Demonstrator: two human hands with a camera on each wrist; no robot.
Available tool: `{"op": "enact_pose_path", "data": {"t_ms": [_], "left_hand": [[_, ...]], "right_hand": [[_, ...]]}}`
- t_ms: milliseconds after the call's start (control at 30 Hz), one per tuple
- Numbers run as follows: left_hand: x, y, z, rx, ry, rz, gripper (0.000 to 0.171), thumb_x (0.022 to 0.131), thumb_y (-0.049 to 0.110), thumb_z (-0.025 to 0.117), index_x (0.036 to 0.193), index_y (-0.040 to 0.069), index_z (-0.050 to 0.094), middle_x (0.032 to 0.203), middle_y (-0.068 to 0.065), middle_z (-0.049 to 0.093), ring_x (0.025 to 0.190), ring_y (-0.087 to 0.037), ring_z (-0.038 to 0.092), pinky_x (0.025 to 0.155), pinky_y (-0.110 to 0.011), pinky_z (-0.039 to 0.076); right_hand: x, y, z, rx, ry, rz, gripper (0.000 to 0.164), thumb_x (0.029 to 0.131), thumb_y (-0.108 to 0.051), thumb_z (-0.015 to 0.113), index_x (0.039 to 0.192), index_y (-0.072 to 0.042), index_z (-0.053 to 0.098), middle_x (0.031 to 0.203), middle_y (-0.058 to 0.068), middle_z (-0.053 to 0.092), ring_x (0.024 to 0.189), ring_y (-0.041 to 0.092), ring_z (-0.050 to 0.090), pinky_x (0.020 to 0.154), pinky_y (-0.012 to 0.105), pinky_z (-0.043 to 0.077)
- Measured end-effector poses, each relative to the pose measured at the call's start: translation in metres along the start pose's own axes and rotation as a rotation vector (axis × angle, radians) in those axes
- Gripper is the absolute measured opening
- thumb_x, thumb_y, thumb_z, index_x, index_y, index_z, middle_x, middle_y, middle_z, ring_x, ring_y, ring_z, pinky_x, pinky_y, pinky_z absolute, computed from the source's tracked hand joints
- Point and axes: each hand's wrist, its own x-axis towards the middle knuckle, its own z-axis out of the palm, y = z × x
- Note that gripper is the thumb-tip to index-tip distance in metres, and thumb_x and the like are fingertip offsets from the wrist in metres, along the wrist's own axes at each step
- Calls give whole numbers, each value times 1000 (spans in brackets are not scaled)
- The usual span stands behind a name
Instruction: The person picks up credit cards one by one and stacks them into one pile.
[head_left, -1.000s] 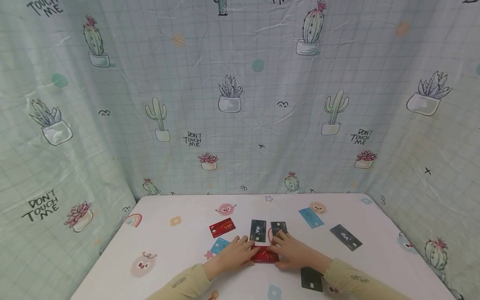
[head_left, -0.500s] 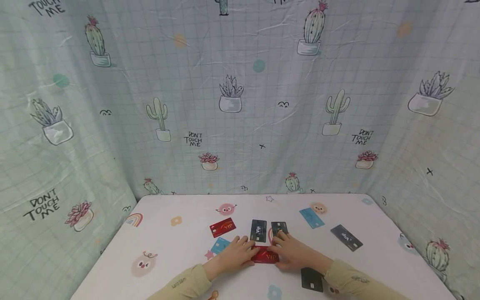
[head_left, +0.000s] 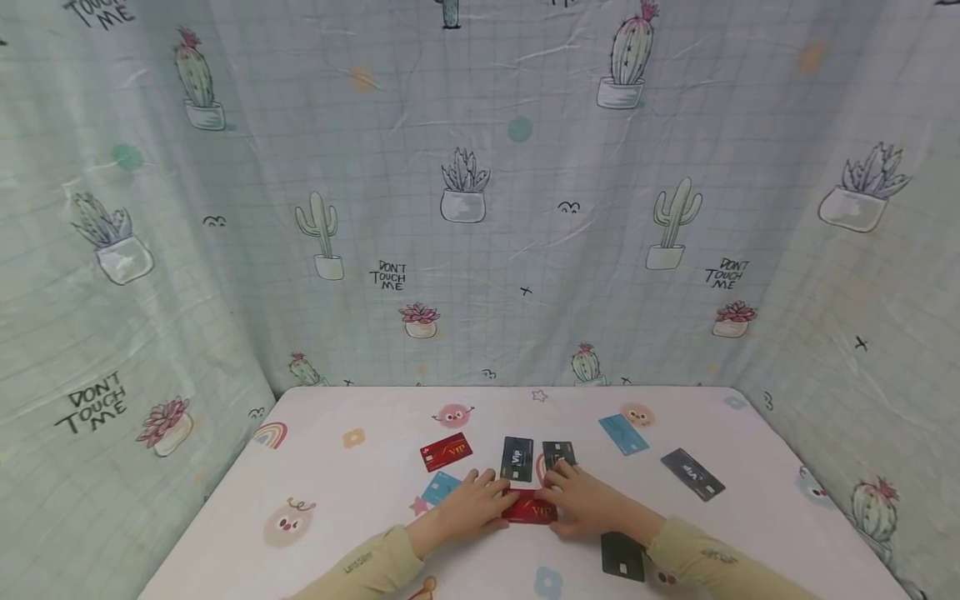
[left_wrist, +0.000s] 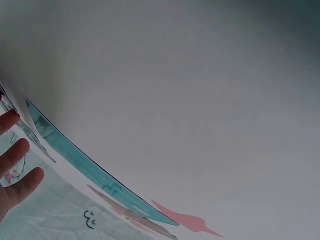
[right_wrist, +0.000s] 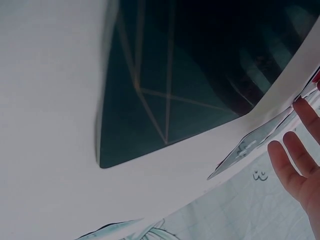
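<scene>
A red VIP card (head_left: 531, 507) lies in front of the person in the head view, between the two hands. At its left end my left hand (head_left: 472, 505) holds it, index finger by the upper corner and thumb by the lower. My right hand (head_left: 588, 503) holds the right end in the same manner, its other fingers reaching over a dark card (head_left: 558, 452). The left wrist view shows spread fingers (left_wrist: 22, 187) and a blue card (left_wrist: 95, 165). Fingers (right_wrist: 285, 160) of the right hand and a large dark card (right_wrist: 150, 120) appear in the right wrist view.
Behind the held card lies a dark Vip card (head_left: 517, 458). Another red card (head_left: 446, 452) lies at the left, a blue card (head_left: 623, 434) and a grey Vip card (head_left: 692, 474) at the right. A black card (head_left: 622, 557) sits under the right forearm. A patterned curtain (head_left: 480, 250) surrounds the table.
</scene>
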Motion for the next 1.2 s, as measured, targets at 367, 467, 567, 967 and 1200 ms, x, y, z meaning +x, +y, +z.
{"op": "enact_pose_path", "data": {"t_ms": [367,467,567,967,1200], "left_hand": [[2,2,3,-4,-2,-2,50,84,48,51,128,27,46,124,3,53,113,-20,48,92,-42,43],[2,1,4,-6,8,-3,50,83,48,52,128,26,47,123,3,53,111,-19,49,92,-42,43],[2,1,4,-3,19,1,50,83,47,53,129,26,46,122,3,53,111,-19,49,91,-41,44],[1,1,4,5,2,-1,51,85,47,50,131,27,43,122,3,52,111,-18,48,92,-40,43],[1,-2,4,-12,-14,-4,51,87,48,47,133,26,41,125,2,51,114,-20,47,94,-42,42]], "right_hand": [[-3,2,5,21,18,13,47,78,-52,58,120,-31,50,114,-5,54,109,23,46,90,44,44],[-3,4,4,18,29,8,47,78,-52,57,120,-31,50,114,-6,54,108,20,45,90,42,44],[-3,5,5,18,36,8,47,78,-53,57,120,-32,49,115,-6,54,107,17,44,89,39,44],[-4,8,3,32,66,3,48,79,-55,54,120,-31,50,111,-7,54,102,13,41,87,34,44],[-3,12,-2,36,78,19,47,79,-54,56,118,-30,51,111,-7,53,100,12,42,86,32,45]]}}
